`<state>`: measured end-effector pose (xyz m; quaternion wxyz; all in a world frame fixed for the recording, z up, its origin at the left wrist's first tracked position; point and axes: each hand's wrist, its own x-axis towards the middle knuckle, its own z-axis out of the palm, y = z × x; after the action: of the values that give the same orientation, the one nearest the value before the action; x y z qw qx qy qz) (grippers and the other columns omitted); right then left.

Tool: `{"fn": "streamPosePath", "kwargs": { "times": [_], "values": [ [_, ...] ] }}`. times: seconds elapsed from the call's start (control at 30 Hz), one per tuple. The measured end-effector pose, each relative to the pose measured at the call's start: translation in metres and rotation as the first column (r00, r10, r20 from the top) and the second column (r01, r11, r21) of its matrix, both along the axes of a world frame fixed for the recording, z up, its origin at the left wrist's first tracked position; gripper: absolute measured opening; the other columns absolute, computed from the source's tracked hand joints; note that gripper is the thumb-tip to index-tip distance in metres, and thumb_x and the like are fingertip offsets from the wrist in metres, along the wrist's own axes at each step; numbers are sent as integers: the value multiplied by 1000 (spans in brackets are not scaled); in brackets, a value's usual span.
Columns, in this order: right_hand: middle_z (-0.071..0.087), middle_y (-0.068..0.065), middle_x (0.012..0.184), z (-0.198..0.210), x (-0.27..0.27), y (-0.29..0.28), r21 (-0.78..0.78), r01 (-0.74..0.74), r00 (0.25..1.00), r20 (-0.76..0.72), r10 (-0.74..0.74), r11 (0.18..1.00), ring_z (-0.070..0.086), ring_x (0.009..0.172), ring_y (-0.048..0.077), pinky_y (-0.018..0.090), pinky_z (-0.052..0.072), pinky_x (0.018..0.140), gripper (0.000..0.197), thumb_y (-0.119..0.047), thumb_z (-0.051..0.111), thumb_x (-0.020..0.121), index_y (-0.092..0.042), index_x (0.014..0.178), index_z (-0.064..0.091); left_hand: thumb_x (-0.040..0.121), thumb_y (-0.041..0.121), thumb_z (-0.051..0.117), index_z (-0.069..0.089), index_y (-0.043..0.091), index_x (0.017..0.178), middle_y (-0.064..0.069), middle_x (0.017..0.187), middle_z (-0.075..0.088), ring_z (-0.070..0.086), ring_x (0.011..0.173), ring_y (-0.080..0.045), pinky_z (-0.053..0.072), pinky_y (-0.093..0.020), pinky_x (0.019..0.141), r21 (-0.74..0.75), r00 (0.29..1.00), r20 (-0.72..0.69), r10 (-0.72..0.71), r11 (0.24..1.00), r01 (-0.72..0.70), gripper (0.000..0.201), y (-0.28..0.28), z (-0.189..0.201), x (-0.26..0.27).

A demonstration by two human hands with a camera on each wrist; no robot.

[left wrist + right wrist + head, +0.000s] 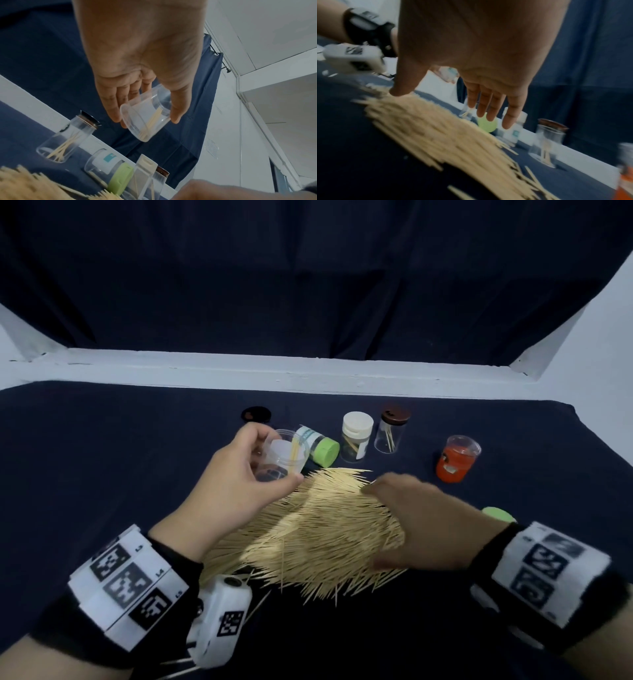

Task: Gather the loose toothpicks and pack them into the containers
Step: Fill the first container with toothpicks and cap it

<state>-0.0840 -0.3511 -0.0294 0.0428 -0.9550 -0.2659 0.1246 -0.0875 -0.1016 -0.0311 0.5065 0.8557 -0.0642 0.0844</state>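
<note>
Dark blue cloth [102, 474] covers the table, with a dark curtain hung behind it and a white ledge between the two. On the cloth lies a wide heap of toothpicks [318, 529], hardly reduced, so the packing looks to be at an early stage. The left hand [236, 484] has its fingers and thumb curled round a small clear cup [284, 455], lifted and tipped, with only a few toothpicks inside; the heap begins just below its thumb. The right hand [421, 518] hovers low over the heap with fingers straight and slightly spread, thumb [406, 86] at the sticks; it appears to hold nothing, though its blur leaves that uncertain. Beyond the right fingertips stand the other containers: a green-capped jar [317, 448] on its side, a white-capped jar [356, 436], a brown-lidded glass jar [390, 431] with a few sticks, and farther to the little-finger side a red jar [457, 458]. A loose green lid [498, 513] lies beside the right wrist. The step in hand seems to be collecting a bunch. Next, the right fingers would need to close on an aligned bundle and feed it end-first into the cup's mouth.
</note>
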Motion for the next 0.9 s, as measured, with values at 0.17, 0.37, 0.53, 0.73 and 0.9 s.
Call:
{"fn": "streamPosePath", "kwargs": {
  "times": [0.17,0.37,0.53,0.73,0.9],
  "values": [
    [21,-3,146,-25,1,31,-128,-167,982,66,176,978,21,134,16,35,20,114,97,-72,55,75,-23,148,15,66,30,82,52,33,99,6,96,67,67,81,-9,55,-30,78,-1,999,-12,33,999,-33,44,18,-5,-10],
    [28,-2,140,-34,17,47,-100,-193,979,43,198,976,28,129,15,36,26,112,80,-65,49,83,-22,145,23,65,33,82,52,32,98,6,96,67,66,82,-10,56,-30,76,3,998,-14,56,998,-56,45,31,-10,-15],
    [34,-4,131,-38,26,50,-46,-208,976,51,210,977,33,123,13,31,29,108,65,-57,48,89,-22,141,32,65,36,82,52,33,97,5,96,67,66,82,-9,55,-28,74,25,998,-12,56,998,-55,44,35,-14,-14],
    [34,-2,131,-41,34,50,-27,-220,974,46,221,975,33,123,13,25,27,105,54,-47,45,96,-19,140,34,68,32,82,51,32,95,6,93,66,64,79,-5,50,-17,68,61,999,-22,47,997,-46,41,32,-18,-8],
    [35,2,131,-44,40,54,-11,-192,981,10,192,981,34,123,16,28,28,106,48,-39,47,97,-14,136,37,69,33,81,50,33,96,9,93,65,63,78,-5,52,-26,73,110,997,-48,58,993,-53,41,31,-16,-4]
  ]
}}
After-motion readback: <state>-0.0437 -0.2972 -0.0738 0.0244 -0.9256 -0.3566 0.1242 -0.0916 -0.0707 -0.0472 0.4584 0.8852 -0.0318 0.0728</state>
